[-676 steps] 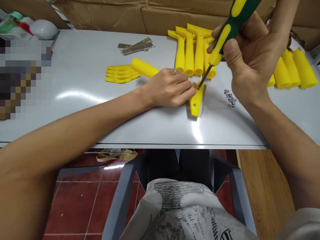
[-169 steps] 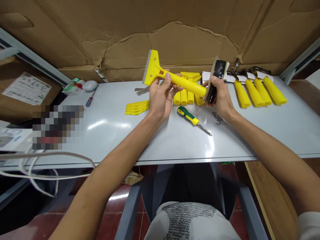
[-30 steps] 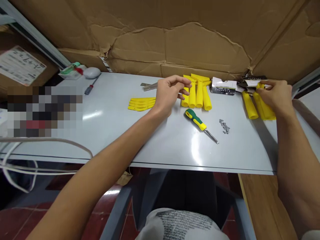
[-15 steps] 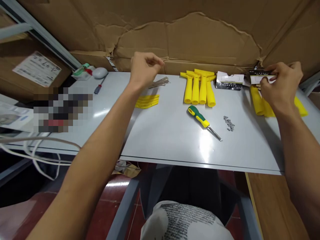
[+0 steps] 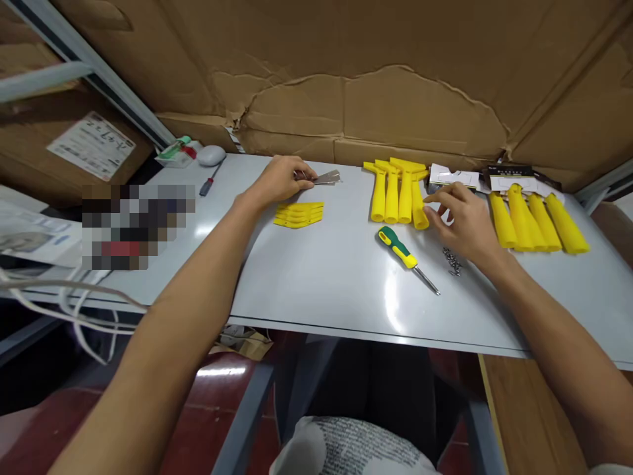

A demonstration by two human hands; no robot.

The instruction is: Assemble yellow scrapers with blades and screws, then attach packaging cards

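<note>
At the back of the table, my left hand (image 5: 284,179) has its fingers closed on a small stack of thin metal blades (image 5: 328,177), whose ends stick out to the right. Yellow plastic strips (image 5: 298,215) lie just below it. My right hand (image 5: 465,221) is beside the rightmost of several yellow T-shaped scraper handles (image 5: 391,194), thumb and fingers apart; whether a fingertip touches that handle I cannot tell. In front of the handles lies a green and yellow screwdriver (image 5: 401,253). A small pile of screws (image 5: 452,262) is partly below my right hand.
More yellow handles (image 5: 528,224) lie at the right, by black and white packaging cards (image 5: 509,178). Torn cardboard (image 5: 370,105) stands behind the table. On the left are a small screwdriver (image 5: 208,185), a white mouse (image 5: 211,156) and loose cables (image 5: 74,316).
My right hand has left the packaging card at the right and moved left to the scraper handles. My left hand has come down onto the metal blades.
</note>
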